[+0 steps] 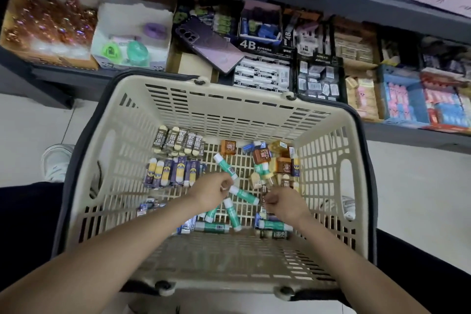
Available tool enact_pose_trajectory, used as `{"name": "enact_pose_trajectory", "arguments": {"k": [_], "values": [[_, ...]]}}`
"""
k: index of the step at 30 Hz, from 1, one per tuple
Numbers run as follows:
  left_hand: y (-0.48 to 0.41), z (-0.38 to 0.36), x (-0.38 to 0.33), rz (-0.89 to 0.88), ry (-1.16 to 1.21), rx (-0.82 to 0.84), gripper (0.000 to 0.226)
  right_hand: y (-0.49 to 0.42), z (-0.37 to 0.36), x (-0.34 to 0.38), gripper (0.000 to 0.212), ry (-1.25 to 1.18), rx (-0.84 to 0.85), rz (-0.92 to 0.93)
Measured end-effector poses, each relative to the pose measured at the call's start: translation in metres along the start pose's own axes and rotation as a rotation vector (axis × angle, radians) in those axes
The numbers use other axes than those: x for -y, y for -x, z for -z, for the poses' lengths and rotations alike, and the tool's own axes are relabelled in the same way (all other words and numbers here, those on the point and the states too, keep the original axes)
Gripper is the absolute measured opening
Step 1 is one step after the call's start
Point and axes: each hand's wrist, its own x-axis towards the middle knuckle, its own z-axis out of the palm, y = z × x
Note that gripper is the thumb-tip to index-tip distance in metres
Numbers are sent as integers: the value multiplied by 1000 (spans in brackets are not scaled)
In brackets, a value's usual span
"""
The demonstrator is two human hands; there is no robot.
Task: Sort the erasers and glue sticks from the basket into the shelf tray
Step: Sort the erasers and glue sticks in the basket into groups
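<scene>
The beige slotted basket (229,107) stands on the tiled floor (420,186) in front of a low shelf (407,135), and both hands are down inside it. The left hand (212,195) has its fingers curled, and the lower end of a green-and-white glue stick (224,166) meets the fingertips; whether they grip it I cannot tell. The right hand (284,204) pinches a small brown-sleeved eraser (264,190) between curled fingers. More glue sticks (232,214) lie criss-crossed between and below the wrists. A row of 2B erasers (178,141) lies at the far left of the basket's bottom. A row of purple-and-yellow erasers (168,173) lies just nearer, and a heap of brown and amber erasers (270,160) sits at the far right. On the shelf, 4B eraser boxes (262,75) sit beside a purple phone (211,44)
</scene>
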Motion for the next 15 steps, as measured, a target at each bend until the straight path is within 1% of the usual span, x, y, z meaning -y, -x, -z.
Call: {"name": "enact_pose_trajectory", "arguments": {"k": [2, 3, 6, 8, 10, 12, 15], "values": [[-8, -10, -6, -19, 1, 1, 25, -1, 2, -4, 33, 99, 54, 2], [-11, -16, -9, -40, -10, 19, 27, -1, 5, -5, 35, 99, 83, 8], [-17, -38, -17, -76, 8, 131, 31, 0, 21, -9, 36, -41, 102, 25], [-19, -54, -23, -51, 91, 183, 36, 0, 36, -12, 39, -94, 36, -9], [-23, -66, -29, 5, 173, 164, 42, 0, 46, -15, 48, -101, -27, -73], [-28, -74, -34, 45, 215, 110, 46, 1, 47, -17, 56, -102, -17, -118], [-35, -79, -43, 75, 223, 54, 54, -1, 41, -22, 58, -177, -33, -171]]}}
